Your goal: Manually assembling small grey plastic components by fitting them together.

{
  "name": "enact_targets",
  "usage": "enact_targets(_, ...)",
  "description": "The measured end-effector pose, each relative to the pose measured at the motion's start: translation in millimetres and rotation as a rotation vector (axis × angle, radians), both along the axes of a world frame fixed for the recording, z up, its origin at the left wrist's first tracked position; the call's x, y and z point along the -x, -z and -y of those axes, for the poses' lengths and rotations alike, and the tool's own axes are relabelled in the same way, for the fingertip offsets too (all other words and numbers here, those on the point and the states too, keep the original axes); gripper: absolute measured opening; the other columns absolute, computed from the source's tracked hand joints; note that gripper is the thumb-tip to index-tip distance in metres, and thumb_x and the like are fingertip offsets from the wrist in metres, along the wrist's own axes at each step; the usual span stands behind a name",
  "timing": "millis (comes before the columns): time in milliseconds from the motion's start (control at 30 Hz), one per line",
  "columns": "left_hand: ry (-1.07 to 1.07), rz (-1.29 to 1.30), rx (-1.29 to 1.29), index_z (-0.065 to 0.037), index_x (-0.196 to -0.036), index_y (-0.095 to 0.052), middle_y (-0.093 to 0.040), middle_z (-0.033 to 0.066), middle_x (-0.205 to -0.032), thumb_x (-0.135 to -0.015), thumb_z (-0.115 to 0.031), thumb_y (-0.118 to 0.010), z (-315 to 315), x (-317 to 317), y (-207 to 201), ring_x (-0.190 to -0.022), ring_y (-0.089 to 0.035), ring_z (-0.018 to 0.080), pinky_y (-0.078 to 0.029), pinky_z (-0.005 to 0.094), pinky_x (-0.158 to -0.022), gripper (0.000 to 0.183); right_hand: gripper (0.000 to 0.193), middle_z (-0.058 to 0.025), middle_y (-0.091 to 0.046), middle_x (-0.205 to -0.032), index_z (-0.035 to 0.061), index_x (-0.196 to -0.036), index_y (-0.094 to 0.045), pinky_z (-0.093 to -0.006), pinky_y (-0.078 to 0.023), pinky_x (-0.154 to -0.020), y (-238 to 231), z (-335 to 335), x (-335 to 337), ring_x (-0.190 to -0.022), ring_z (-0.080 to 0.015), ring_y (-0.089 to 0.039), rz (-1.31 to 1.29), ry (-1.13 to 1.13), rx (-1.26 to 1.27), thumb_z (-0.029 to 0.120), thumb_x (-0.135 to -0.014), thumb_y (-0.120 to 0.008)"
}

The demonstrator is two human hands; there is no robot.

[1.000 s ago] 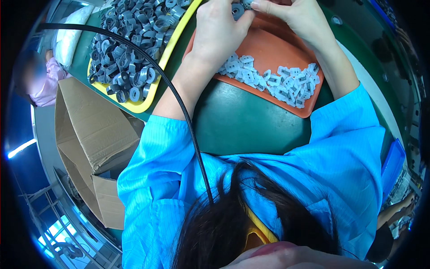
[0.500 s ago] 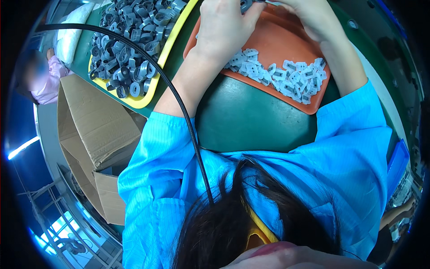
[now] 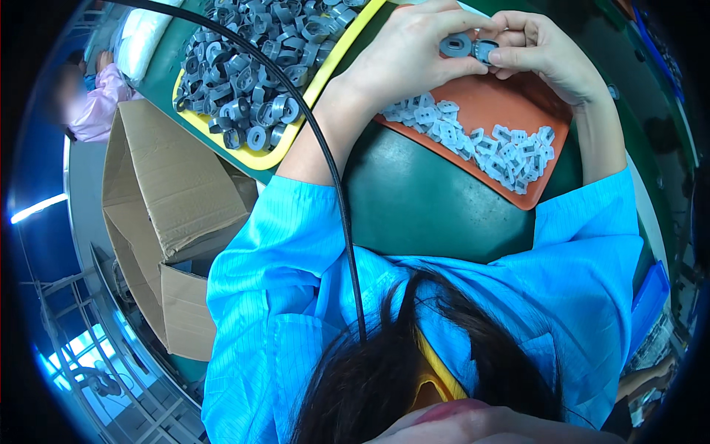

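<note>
Over the far part of an orange tray point(image 3: 488, 96), my hands meet fingertip to fingertip. My left hand point(image 3: 407, 50) is closed on a grey round plastic part point(image 3: 455, 45) with a slot in its middle. A second grey round part point(image 3: 484, 50), seen more from its side, is pinched in the fingers of my right hand point(image 3: 551, 61). The two parts are side by side; whether they touch is hard to tell. Small whitish translucent plastic pieces point(image 3: 518, 157) with dark slots lie heaped along the near side of the orange tray.
Left of my left forearm, a yellow tray point(image 3: 336, 61) holds a heap of grey ring-shaped parts point(image 3: 251, 70). An open cardboard box point(image 3: 185, 189) stands at the table's left. A black cable point(image 3: 340, 185) crosses the view. Someone in pink point(image 3: 103, 107) is at far left.
The view has shifted, so the trays appear lower and further right. My hands, cut off by the upper edge before, now show with the two grey parts between their fingers.
</note>
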State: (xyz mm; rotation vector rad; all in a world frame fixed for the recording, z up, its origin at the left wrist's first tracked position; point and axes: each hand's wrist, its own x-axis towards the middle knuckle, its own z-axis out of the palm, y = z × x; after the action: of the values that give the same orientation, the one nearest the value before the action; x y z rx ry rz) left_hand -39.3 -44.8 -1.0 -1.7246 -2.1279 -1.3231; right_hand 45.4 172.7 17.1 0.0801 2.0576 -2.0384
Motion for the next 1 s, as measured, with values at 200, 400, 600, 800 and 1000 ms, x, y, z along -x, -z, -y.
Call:
enact_targets(200,-0.187,-0.289,0.095,-0.004,-0.111,-0.071,-0.062,0.0141,-0.099,-0.075,-0.009,-0.083,-1.4,-9.8,-11.7,-0.097,-0.063,0.0328,-0.053,0.0414,-0.085,0.038,0.020,-0.0058,-0.074,-0.088,-0.0037,-0.102,-0.069,-0.0212,-0.052,-0.070,-0.5,6.3,-1.6,-0.076,-0.0085,-0.067,-0.190,0.082,-0.321,0.000,-0.084,-0.077)
enact_targets(400,-0.207,0.307,-0.081,0.000,-0.115,-0.071,-0.066,0.0063,-0.087,-0.083,-0.006,-0.082,4.6,2.7,-1.2,-0.077,-0.066,0.0200,-0.054,0.0306,-0.071,0.034,0.019,-0.0053,-0.072,-0.087,-0.0006,-0.108,-0.067,-0.0231,-0.055,-0.072,13.5,-14.1,19.3,-0.076,-0.0115,-0.068,-0.147,0.343,0.108,0.004,-0.090,-0.073)
enact_targets(600,-0.044,1.057,-0.274,0.002,-0.124,-0.061,-0.068,0.0058,-0.094,-0.094,-0.006,-0.075,-0.8,17.4,5.2,-0.082,-0.071,0.0149,-0.058,0.0245,-0.074,0.033,0.022,-0.0084,-0.073,-0.089,-0.0001,-0.104,-0.072,-0.0303,-0.056,-0.073,50.1,-89.9,15.8,-0.077,-0.0176,-0.068,-0.129,0.698,-0.578,0.010,-0.086,-0.077)
enact_targets(800,-0.039,1.065,-0.280,0.003,-0.130,-0.055,-0.068,0.0126,-0.103,-0.096,-0.006,-0.072,-13.0,23.6,15.9,-0.090,-0.073,0.0200,-0.061,0.0285,-0.081,0.039,0.019,-0.0145,-0.076,-0.088,-0.0015,-0.098,-0.074,-0.0330,-0.055,-0.072,19.9,-41.4,0.6,-0.078,-0.0172,-0.070,-0.562,0.537,-0.994,0.009,-0.083,-0.076)
enact_targets(1000,-0.050,1.094,-0.219,0.008,-0.135,-0.057,-0.069,0.0147,-0.114,-0.096,-0.006,-0.070,1.7,29.1,21.9,-0.095,-0.072,0.0199,-0.060,0.0284,-0.086,0.043,0.017,-0.0125,-0.073,-0.083,0.0010,-0.099,-0.075,-0.0371,-0.056,-0.073,8.4,53.5,-16.3,-0.077,-0.0249,-0.071,-0.616,-0.219,-0.732,0.008,-0.090,-0.062)
